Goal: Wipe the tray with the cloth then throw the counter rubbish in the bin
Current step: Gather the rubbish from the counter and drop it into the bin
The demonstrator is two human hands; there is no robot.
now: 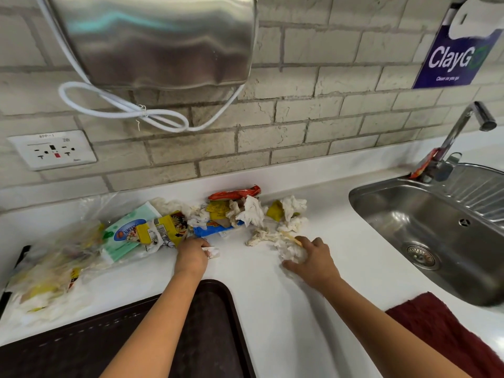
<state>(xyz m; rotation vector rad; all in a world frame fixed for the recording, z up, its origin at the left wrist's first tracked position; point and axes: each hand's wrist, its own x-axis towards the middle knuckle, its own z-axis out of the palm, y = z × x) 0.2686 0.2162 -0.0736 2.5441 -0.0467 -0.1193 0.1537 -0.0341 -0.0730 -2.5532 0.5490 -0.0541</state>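
Note:
Rubbish is strewn along the back of the white counter: crumpled white tissues, yellow and blue wrappers, a red packet and a green-white packet. My left hand pinches a small white scrap beside the wrappers. My right hand grips a wad of crumpled tissue. The dark brown tray lies at the front edge under my left forearm. The dark red cloth lies at the front right. No bin is in view.
A clear plastic bag full of wrappers sits on the counter's left. A steel sink with a tap takes up the right. A steel dispenser with a white cable hangs on the brick wall above a socket.

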